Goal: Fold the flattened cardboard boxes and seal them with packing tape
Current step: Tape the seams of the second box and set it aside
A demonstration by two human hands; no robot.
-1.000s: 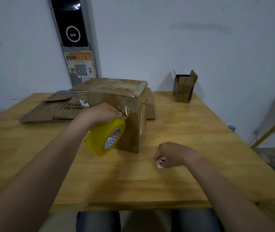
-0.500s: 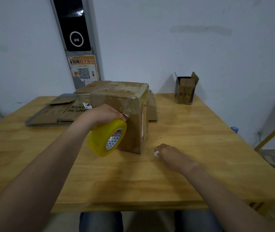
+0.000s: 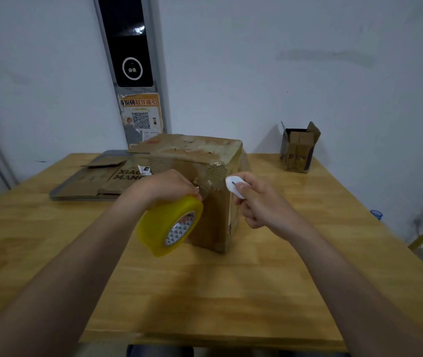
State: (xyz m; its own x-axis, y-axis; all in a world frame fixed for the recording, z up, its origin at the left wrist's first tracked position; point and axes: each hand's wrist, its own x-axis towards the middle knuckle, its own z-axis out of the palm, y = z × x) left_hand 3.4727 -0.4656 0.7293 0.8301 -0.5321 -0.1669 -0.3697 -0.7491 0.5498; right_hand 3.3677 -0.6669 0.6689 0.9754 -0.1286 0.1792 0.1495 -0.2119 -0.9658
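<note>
A QR-code poster [image 3: 142, 114] hangs under a black panel [image 3: 130, 47] behind the table [image 3: 231, 292].
</note>
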